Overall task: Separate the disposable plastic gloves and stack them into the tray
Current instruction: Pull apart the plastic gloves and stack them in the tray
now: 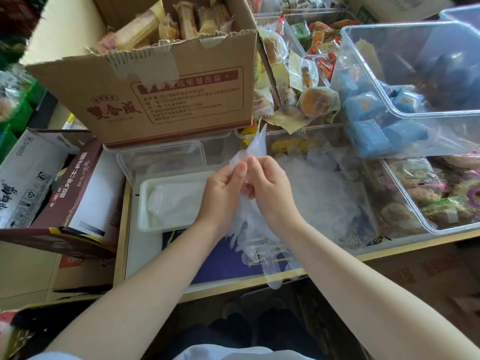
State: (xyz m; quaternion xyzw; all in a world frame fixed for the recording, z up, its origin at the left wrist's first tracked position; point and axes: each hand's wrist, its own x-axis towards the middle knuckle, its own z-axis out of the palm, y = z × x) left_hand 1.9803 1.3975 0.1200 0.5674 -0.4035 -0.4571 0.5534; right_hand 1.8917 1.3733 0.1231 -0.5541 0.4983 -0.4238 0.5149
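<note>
Both hands meet above the middle of the tabletop. The left hand and right hand each have thumb and forefinger closed in a pinch on the same clear disposable plastic glove. Its long axis runs roughly vertical: one end points up and away toward the cardboard box, the glove fingers hang down past the near edge. A loose heap of clear gloves lies just right of the hands. The white tray, toward the left edge, already contains flat gloves; a clear lidless container stands behind it. The box bears red Chinese print, partly legible as "荣誉出品". Clear bins of wrapped snacks fill the far right corner.
</note>
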